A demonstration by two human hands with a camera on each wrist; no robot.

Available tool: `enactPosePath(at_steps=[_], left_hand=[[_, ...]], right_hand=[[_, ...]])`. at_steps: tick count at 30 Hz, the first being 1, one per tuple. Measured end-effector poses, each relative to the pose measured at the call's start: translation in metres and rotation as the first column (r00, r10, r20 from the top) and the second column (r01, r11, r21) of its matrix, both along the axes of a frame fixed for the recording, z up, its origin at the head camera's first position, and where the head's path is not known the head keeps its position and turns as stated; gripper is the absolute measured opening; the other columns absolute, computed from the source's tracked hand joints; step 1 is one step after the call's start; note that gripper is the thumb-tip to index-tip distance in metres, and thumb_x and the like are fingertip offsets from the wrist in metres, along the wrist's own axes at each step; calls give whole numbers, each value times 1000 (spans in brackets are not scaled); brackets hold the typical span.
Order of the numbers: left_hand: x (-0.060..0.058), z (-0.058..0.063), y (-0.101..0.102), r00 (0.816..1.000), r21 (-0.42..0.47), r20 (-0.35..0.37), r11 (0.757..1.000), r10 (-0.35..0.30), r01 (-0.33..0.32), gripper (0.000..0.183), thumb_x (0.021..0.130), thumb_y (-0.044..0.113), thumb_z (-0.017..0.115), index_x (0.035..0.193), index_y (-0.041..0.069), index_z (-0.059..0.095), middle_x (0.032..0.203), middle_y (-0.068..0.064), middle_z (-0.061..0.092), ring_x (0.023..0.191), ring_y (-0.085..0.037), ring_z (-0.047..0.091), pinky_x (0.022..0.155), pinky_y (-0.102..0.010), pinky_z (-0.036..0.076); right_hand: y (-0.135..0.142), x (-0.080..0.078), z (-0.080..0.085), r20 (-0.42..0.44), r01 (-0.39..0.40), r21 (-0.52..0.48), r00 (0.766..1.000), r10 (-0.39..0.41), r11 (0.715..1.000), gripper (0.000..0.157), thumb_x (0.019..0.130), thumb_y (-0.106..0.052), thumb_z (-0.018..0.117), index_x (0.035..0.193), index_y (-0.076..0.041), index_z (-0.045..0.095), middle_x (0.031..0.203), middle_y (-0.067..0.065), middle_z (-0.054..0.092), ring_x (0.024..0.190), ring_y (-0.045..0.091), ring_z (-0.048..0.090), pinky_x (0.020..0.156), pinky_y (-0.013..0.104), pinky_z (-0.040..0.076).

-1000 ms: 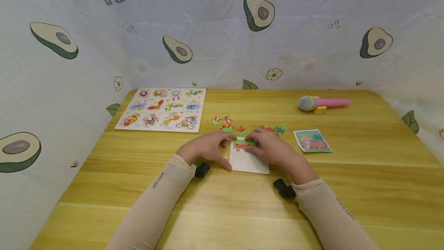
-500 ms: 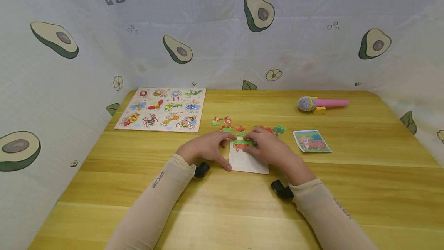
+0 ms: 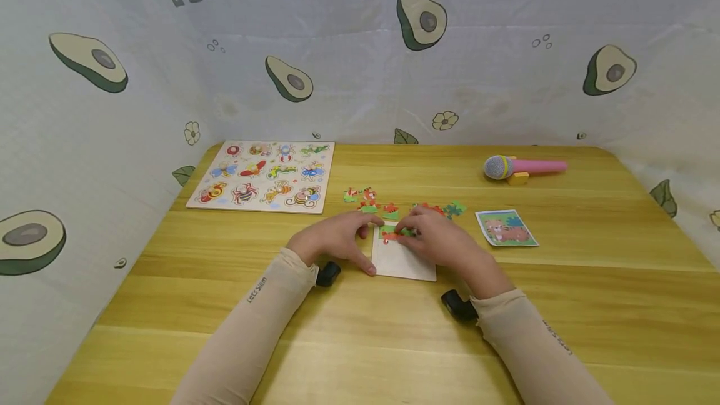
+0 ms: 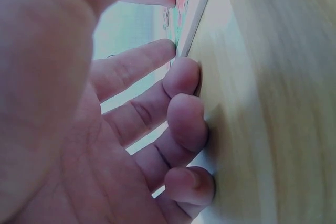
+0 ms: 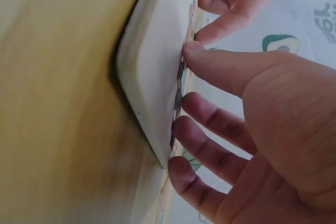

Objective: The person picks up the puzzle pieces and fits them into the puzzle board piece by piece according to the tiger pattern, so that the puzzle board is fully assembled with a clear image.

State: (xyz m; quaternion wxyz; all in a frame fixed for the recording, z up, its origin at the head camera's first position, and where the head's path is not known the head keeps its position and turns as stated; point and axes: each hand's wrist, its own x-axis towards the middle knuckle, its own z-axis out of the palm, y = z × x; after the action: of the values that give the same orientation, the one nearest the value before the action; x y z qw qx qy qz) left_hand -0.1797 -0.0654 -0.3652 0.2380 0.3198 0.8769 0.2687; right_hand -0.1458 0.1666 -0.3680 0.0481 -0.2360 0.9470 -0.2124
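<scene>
A pale puzzle board (image 3: 402,262) lies on the table between my hands, with joined green and red jigsaw pieces (image 3: 387,234) along its far edge. My left hand (image 3: 335,239) holds the board at its left side, thumb at the near corner and index finger at the far one. Its other fingertips (image 4: 188,121) are curled against the table. With thumb and fingers, my right hand (image 3: 441,239) pinches a jigsaw piece at the board's far edge; the thumb (image 5: 220,66) lies on the pieces. That hand hides much of the piece.
Loose jigsaw pieces (image 3: 368,197) lie beyond the board, with more pieces (image 3: 454,209) behind my right hand. A picture card (image 3: 509,230) is to the right. Farther back are a pink toy microphone (image 3: 537,167) and, on the left, an insect puzzle board (image 3: 261,180).
The fingers of my right hand have shifted very slightly over the pieces at the board's far edge. My left hand and the board stay where they were.
</scene>
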Motion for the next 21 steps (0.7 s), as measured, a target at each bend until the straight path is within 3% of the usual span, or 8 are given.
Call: enactPosePath(at_steps=[12, 21], left_hand=[[1, 2, 1, 999, -19, -34, 999, -38, 37, 90, 70, 41, 94, 147, 20, 52, 104, -3, 54, 96, -17, 50, 81, -31, 43], [0, 1, 0, 997, -34, -46, 998, -56, 54, 84, 71, 43, 92, 144, 21, 56, 114, 1, 56, 105, -16, 51, 90, -33, 44]], right_hand=[[4, -2, 1, 28, -24, -33, 999, 25, 999, 14, 95, -7, 70, 108, -8, 75, 104, 7, 62, 94, 25, 57, 88, 46, 50], [5, -1, 1, 33, -16, -53, 999, 18, 998, 11, 94, -6, 72, 104, -5, 73, 104, 8, 63, 95, 26, 58, 88, 46, 51]])
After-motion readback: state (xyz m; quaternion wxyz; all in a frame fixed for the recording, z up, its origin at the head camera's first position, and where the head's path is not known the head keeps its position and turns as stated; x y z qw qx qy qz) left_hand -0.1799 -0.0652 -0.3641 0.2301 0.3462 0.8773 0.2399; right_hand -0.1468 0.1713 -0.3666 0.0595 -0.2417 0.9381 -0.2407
